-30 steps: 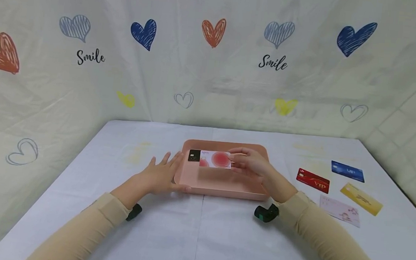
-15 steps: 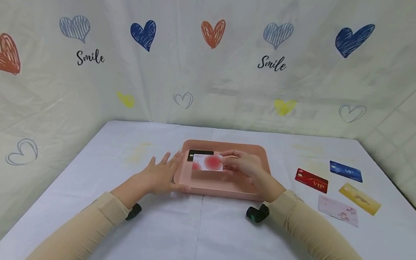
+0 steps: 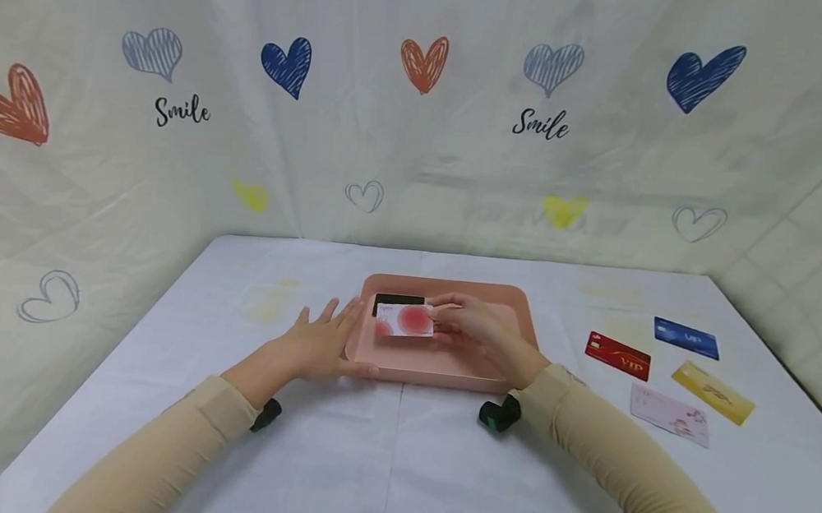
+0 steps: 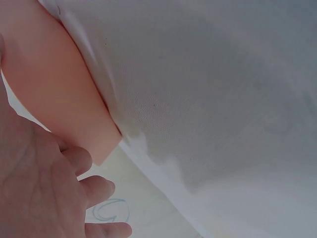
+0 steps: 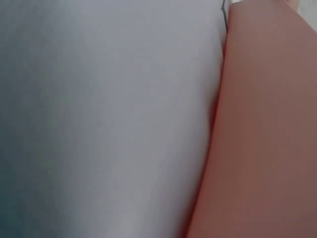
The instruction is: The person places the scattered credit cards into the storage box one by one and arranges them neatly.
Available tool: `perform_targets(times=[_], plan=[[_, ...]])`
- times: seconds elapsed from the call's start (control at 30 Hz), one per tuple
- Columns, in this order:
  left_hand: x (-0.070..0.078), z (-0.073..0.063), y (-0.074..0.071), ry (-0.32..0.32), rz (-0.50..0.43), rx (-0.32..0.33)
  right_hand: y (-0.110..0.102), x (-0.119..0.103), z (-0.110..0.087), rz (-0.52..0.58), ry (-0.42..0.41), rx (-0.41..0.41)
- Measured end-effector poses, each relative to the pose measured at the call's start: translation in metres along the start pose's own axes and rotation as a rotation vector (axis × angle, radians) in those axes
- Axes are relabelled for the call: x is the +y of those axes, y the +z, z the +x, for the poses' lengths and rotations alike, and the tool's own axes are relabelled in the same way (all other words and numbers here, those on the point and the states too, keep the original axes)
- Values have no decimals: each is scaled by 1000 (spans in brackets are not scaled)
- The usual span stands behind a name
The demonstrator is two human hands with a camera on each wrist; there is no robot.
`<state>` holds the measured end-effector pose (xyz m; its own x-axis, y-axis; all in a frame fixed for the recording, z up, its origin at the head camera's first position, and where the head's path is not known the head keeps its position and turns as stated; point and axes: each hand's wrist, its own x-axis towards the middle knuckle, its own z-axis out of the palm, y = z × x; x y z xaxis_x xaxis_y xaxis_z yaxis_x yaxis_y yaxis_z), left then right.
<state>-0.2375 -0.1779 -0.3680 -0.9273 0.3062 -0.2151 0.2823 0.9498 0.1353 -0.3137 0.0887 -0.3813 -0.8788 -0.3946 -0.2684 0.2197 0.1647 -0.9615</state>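
A pink tray [image 3: 460,360] lies at the middle of the table. Spread fingers of my left hand [image 3: 316,346] touch the tray's left side, with the thumb along its front rim; the left wrist view shows that hand [image 4: 39,183] beside the tray wall [image 4: 64,84]. Above the tray, my right hand [image 3: 474,329] pinches the right end of a white card [image 3: 401,320] with pink-red circles. Behind it a black card [image 3: 399,299] lies in the tray, partly covered by the white one. Only the tray's outer wall [image 5: 267,124] and cloth show in the right wrist view.
To the right on the white tablecloth [image 3: 331,464] lie a blue card [image 3: 685,337], a red VIP card [image 3: 618,356], a gold card [image 3: 713,392] and a pale pink card [image 3: 671,414]. A curtain with hearts [image 3: 416,125] hangs behind the table.
My right hand has moved left and slightly nearer with the white card, so more of the black card's top edge shows. The left hand stays at the tray's side.
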Motion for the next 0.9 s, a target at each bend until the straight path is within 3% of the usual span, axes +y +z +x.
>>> perform_targets(times=[0.3,0.63,0.9], plan=[[2,-2,-1,-6,-3,-10,7,0,-3,-31,-4,24],[4,0,-1,-12,1,-12,19,0,14,84,69,77],[4,2,1,-19,-1,-6,15,6,15,13,67,44]])
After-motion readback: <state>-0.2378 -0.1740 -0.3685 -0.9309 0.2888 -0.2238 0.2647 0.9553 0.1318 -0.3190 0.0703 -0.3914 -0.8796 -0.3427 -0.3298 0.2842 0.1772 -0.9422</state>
